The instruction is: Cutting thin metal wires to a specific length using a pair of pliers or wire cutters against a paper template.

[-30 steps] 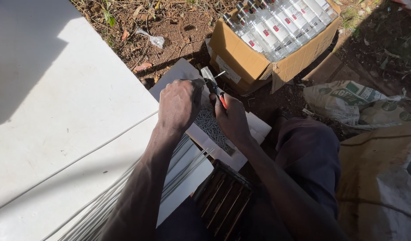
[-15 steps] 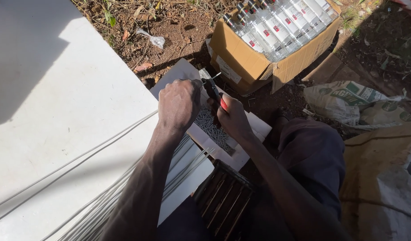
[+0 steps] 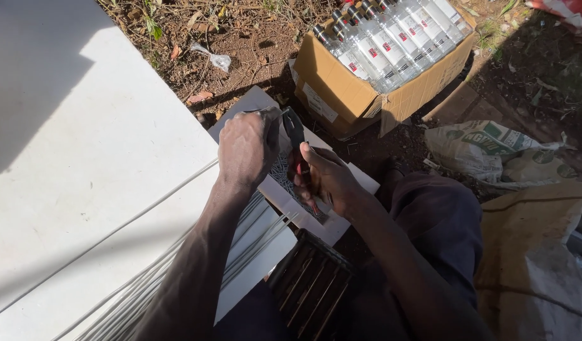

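Bare dirt with dry leaves lies at twelve o'clock, and a big white board fills the nine o'clock side. At one o'clock sits a cardboard box packed with clear bottles; a printed sack lies at three. Dead centre, my left hand is clenched round a bundle of thin wires — my right hand is clamped on red-handled pliers, just beside it.

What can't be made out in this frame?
- Wire end in the left hand: hidden by the fist.
- Pliers jaws: in shadow, contact unclear.
- Right hand covers the handles.
- Small cut pieces on the white board: too small.
- Wire bundle: cut off at bottom edge.
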